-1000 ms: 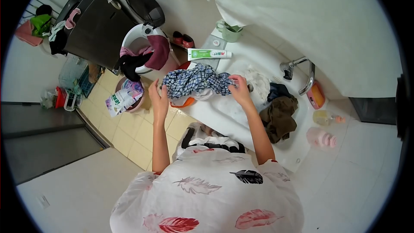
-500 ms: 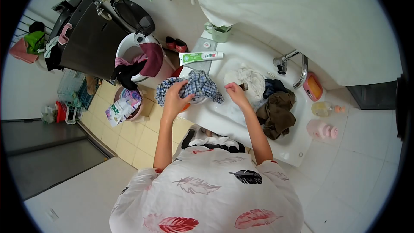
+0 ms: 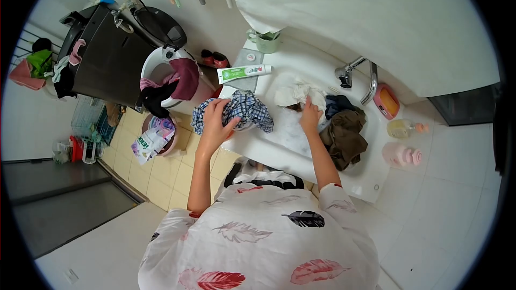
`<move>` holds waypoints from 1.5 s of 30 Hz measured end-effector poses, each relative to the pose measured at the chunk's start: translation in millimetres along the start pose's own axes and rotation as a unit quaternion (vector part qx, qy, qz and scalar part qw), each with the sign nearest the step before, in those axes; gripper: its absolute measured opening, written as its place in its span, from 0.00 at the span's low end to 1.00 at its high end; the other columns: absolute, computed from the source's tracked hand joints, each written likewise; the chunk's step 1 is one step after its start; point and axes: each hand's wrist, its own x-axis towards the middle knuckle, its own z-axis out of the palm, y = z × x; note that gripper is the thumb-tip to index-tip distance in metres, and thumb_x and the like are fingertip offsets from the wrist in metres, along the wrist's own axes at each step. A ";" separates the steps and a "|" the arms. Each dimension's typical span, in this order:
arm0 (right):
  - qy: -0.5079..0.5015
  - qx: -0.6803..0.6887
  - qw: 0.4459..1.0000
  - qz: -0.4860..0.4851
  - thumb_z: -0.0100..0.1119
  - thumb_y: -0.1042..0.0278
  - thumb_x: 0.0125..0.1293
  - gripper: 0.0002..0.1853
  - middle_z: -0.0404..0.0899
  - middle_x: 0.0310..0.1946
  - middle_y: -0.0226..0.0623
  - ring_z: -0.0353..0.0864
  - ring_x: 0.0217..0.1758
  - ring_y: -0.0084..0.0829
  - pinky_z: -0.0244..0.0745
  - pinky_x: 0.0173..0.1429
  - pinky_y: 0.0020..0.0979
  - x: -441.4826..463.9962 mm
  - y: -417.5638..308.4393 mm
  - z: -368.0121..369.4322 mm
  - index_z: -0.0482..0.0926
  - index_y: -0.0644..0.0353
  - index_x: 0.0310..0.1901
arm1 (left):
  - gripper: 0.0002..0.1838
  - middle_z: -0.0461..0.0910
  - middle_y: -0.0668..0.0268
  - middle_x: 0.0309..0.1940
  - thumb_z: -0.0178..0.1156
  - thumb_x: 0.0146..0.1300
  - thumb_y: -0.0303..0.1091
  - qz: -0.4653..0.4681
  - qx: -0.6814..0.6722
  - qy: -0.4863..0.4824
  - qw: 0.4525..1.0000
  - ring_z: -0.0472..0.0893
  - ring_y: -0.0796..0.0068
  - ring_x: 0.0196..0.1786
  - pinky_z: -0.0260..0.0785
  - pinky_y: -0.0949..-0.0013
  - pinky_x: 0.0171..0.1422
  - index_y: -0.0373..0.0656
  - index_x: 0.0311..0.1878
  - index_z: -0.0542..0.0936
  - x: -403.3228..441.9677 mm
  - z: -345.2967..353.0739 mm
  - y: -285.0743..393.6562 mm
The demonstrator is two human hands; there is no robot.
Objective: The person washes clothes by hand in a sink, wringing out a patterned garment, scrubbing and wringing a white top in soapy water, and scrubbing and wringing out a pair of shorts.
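A blue-and-white checked cloth (image 3: 247, 109) lies bunched over the left edge of the white sink (image 3: 263, 147). My left hand (image 3: 215, 129) rests on it, fingers spread. My right hand (image 3: 310, 118) touches a wet white cloth (image 3: 301, 94) in the sink, and its fingertips are partly lost against the cloth, so its grip is unclear. Beside it lie a dark blue cloth (image 3: 337, 105) and a brown cloth (image 3: 344, 138). Suds show around the white cloth.
Toothpaste (image 3: 244, 73) and a green cup (image 3: 266, 42) stand at the sink's back left. A faucet (image 3: 370, 80), soap dish (image 3: 386, 102) and bottles (image 3: 400, 129) are right. A bucket with clothes (image 3: 184, 78), a pink basin (image 3: 171, 145) and a dark machine (image 3: 113, 53) are left.
The checked cloth, stretched between both hands a second ago, is now bunched under my left hand. My right hand has moved right onto the white cloth. The view has shifted slightly.
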 end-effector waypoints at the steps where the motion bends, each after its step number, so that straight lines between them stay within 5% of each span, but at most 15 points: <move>1: 0.014 -0.021 1.000 0.010 0.61 0.68 0.41 0.34 0.74 0.38 0.41 0.70 0.48 0.39 0.55 0.48 0.41 2.7 0.7 6.2 0.61 0.58 0.54 | 0.20 0.68 0.60 0.42 0.60 0.47 0.34 -0.006 -0.006 0.019 1.000 0.65 0.60 0.49 0.54 0.62 0.53 0.42 0.46 0.70 1.0 -0.7 4.9; 4: -0.025 0.027 0.999 0.013 0.60 0.65 0.42 0.28 0.77 0.31 0.43 0.74 0.42 0.41 0.55 0.51 0.43 -5.3 1.8 3.9 0.66 0.62 0.48 | 0.16 0.69 0.61 0.40 0.58 0.48 0.30 0.009 0.019 0.022 1.000 0.66 0.60 0.47 0.55 0.62 0.52 0.42 0.43 0.72 3.3 -3.0 25.3; 8: -0.069 0.060 0.996 0.020 0.60 0.63 0.41 0.27 0.77 0.32 0.46 0.75 0.41 0.43 0.57 0.52 0.47 -36.9 -2.9 -19.6 0.67 0.64 0.45 | 0.14 0.70 0.60 0.38 0.56 0.47 0.26 0.043 -0.044 0.001 0.998 0.67 0.60 0.45 0.57 0.64 0.50 0.42 0.40 0.73 10.6 19.3 43.3; 12: -0.127 0.184 0.973 0.050 0.63 0.58 0.38 0.35 0.75 0.33 0.52 0.74 0.42 0.48 0.68 0.47 0.37 -76.8 -11.0 -47.2 0.64 0.67 0.49 | 0.14 0.69 0.58 0.38 0.55 0.49 0.24 0.021 -0.207 -0.194 0.959 0.70 0.61 0.45 0.61 0.67 0.51 0.40 0.41 0.72 8.1 70.7 48.4; 16: -0.082 0.348 0.934 0.030 0.61 0.62 0.43 0.24 0.75 0.36 0.51 0.74 0.41 0.45 0.68 0.44 0.34 -100.9 5.5 -37.8 0.71 0.67 0.43 | 0.15 0.69 0.58 0.38 0.55 0.48 0.23 0.117 -0.129 -0.283 0.943 0.70 0.59 0.46 0.62 0.65 0.51 0.40 0.42 0.72 -1.8 120.7 46.1; 22: -0.083 0.340 0.933 0.086 0.59 0.65 0.45 0.18 0.76 0.29 0.50 0.75 0.35 0.46 0.68 0.39 0.35 -119.8 -9.2 -104.9 0.73 0.66 0.38 | 0.27 0.63 0.53 0.48 0.60 0.43 0.28 0.117 -0.038 -0.330 0.936 0.64 0.48 0.51 0.60 0.55 0.52 0.42 0.50 0.64 -6.9 169.1 32.5; 24: -0.092 0.287 0.952 0.058 0.58 0.64 0.45 0.17 0.76 0.28 0.49 0.76 0.33 0.46 0.69 0.37 0.35 -119.9 -12.8 -128.6 0.74 0.65 0.37 | 0.30 0.62 0.50 0.50 0.60 0.42 0.27 0.168 -0.045 -0.226 0.958 0.64 0.46 0.51 0.59 0.55 0.53 0.41 0.52 0.62 -4.4 174.4 36.4; 28: -0.033 0.321 0.946 0.033 0.58 0.65 0.46 0.16 0.76 0.27 0.47 0.75 0.33 0.44 0.66 0.41 0.35 -109.5 -8.8 -127.8 0.74 0.64 0.36 | 0.32 0.60 0.47 0.52 0.60 0.43 0.30 0.185 -0.047 -0.231 0.954 0.64 0.45 0.51 0.59 0.55 0.54 0.41 0.54 0.61 6.8 191.5 28.4; 31: -0.019 0.269 0.962 0.049 0.58 0.67 0.46 0.16 0.76 0.29 0.45 0.74 0.37 0.43 0.61 0.47 0.36 -95.3 0.0 -105.5 0.73 0.60 0.39 | 0.32 0.57 0.49 0.56 0.56 0.48 0.39 0.084 0.014 -0.366 0.927 0.61 0.46 0.55 0.56 0.50 0.57 0.42 0.57 0.59 4.6 222.0 19.3; 35: 0.031 0.161 0.986 0.023 0.59 0.68 0.44 0.26 0.67 0.45 0.43 0.64 0.50 0.42 0.53 0.52 0.40 -87.9 5.0 -68.8 0.66 0.55 0.49 | 0.37 0.54 0.51 0.59 0.55 0.50 0.44 0.106 0.125 -0.344 0.924 0.54 0.48 0.62 0.47 0.41 0.59 0.45 0.62 0.53 -10.9 257.2 0.9; 37: 0.028 0.054 0.998 -0.024 0.61 0.65 0.44 0.34 0.57 0.54 0.44 0.56 0.56 0.42 0.49 0.55 0.42 -90.7 4.8 -59.7 0.60 0.53 0.56 | 0.37 0.54 0.51 0.59 0.55 0.50 0.44 0.113 0.138 -0.348 0.920 0.55 0.48 0.61 0.46 0.42 0.59 0.44 0.62 0.53 -8.9 260.9 -2.9; 40: 0.035 0.071 0.997 -0.012 0.62 0.63 0.44 0.38 0.57 0.54 0.46 0.55 0.57 0.44 0.48 0.56 0.43 -88.4 13.1 -40.0 0.55 0.52 0.60 | 0.41 0.55 0.53 0.59 0.57 0.49 0.44 0.122 0.166 -0.362 0.909 0.56 0.51 0.61 0.50 0.44 0.59 0.43 0.63 0.49 -5.8 273.1 -7.6; 43: 0.038 0.047 0.998 -0.015 0.60 0.59 0.46 0.41 0.57 0.54 0.46 0.54 0.59 0.44 0.46 0.59 0.45 -80.2 16.5 -19.8 0.51 0.52 0.62 | 0.37 0.61 0.52 0.56 0.57 0.48 0.42 0.098 0.161 -0.382 0.905 0.64 0.54 0.57 0.56 0.51 0.57 0.40 0.60 0.55 8.7 276.5 -9.9; 45: 0.040 0.044 0.998 -0.014 0.59 0.59 0.47 0.41 0.57 0.54 0.46 0.55 0.58 0.45 0.46 0.60 0.46 -73.7 17.7 -11.5 0.50 0.53 0.62 | 0.24 0.71 0.53 0.48 0.52 0.51 0.38 0.034 0.181 -0.491 0.852 0.72 0.58 0.50 0.63 0.58 0.52 0.40 0.52 0.67 19.5 282.7 -10.7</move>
